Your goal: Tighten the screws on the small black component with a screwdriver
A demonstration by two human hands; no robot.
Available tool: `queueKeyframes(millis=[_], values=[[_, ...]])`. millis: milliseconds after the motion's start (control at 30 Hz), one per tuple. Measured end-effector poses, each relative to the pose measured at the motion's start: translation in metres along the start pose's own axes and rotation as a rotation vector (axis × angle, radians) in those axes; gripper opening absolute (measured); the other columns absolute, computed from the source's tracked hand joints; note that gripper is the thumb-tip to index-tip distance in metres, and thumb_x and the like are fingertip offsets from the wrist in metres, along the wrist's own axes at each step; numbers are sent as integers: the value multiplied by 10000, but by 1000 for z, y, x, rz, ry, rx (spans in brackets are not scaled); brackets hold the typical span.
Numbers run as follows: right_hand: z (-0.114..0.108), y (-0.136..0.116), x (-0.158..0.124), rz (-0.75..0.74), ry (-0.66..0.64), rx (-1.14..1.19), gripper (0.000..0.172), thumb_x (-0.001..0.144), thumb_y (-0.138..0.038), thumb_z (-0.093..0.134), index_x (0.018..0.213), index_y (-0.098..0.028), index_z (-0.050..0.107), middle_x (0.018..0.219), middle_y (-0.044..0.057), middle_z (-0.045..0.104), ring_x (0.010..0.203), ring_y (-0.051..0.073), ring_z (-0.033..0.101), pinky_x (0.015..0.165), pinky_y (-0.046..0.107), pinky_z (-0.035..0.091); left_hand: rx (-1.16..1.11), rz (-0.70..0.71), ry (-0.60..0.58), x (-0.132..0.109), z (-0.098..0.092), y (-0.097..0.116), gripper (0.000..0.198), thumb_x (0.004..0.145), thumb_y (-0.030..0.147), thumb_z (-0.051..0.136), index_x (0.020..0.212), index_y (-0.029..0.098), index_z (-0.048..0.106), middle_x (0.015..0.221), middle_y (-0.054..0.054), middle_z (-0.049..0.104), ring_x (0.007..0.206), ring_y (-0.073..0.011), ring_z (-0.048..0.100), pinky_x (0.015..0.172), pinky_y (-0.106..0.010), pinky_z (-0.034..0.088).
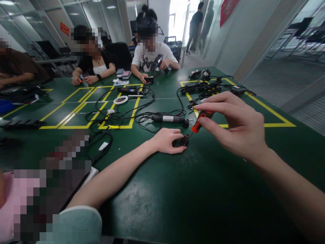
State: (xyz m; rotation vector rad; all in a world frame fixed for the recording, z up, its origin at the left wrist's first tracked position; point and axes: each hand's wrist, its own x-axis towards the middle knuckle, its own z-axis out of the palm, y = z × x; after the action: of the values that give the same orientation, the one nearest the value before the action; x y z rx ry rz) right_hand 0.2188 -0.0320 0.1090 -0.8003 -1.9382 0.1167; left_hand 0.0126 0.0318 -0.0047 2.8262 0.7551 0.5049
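Note:
My right hand [236, 125] is closed round an orange and black screwdriver [200, 121], thumb and fingers pinching its handle. The thin shaft slants down and left to a small dark part [185, 139] with a metal post on top. My left hand [170, 140] pinches that part against the green table, thumb below and fingers above. Whether the tip sits in a screw is too small to see. Just beyond lies a grey and black cylindrical electric tool [167, 118], its front end beside a short black piece [187, 122].
Tangled black cables [119, 113] spread over the table [157, 193] to the left. Beyond them are a white ring [120, 100] and another dark tool [129, 90]. Black tools [203, 87] lie inside yellow tape at right. A co-worker in white [157, 54] holds a drill across the table.

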Motion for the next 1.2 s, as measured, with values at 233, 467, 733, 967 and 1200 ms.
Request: queueKeyframes(millis=[233, 467, 733, 967, 1200], values=[[1, 1, -2, 17, -42, 74, 311, 1005, -190, 578, 1224, -306, 765, 1030, 65, 793, 955, 270, 741, 869, 473, 588, -1, 2, 5, -1, 0, 0, 383, 956, 529, 587, 881, 171, 697, 841, -42, 656, 746, -159, 626, 628, -282, 387], [4, 1, -1, -36, 25, -13, 238, 945, -221, 699, 1140, -304, 808, 1055, 89, 723, 991, 278, 715, 850, 461, 610, 9, -8, -3, 0, 0, 1, 379, 950, 527, 591, 855, 174, 688, 832, -42, 651, 734, -159, 617, 627, -284, 382], [4, 2, -5, 97, -66, 205, 333, 1004, -180, 586, 1279, -299, 734, 1101, 60, 787, 996, 247, 754, 875, 426, 633, -17, -2, -16, 0, -1, 0, 358, 939, 508, 585, 845, 174, 673, 848, -44, 657, 741, -166, 621, 639, -293, 408], [2, -7, -7, 110, -120, 259, 306, 1037, -235, 550, 1284, -322, 708, 1027, 42, 759, 843, 217, 723, 732, 378, 620, -14, -19, -28, 0, -2, 3, 274, 909, 446, 620, 882, 179, 677, 886, -42, 671, 786, -172, 645, 659, -287, 425], [1, 5, -3, 207, -261, 142, 210, 1012, -226, 462, 1020, -245, 671, 700, 12, 602, 592, 198, 581, 532, 343, 474, -119, -60, -74, 5, 0, 7, 267, 896, 432, 648, 831, 174, 627, 843, -28, 663, 741, -155, 614, 645, -271, 396]])
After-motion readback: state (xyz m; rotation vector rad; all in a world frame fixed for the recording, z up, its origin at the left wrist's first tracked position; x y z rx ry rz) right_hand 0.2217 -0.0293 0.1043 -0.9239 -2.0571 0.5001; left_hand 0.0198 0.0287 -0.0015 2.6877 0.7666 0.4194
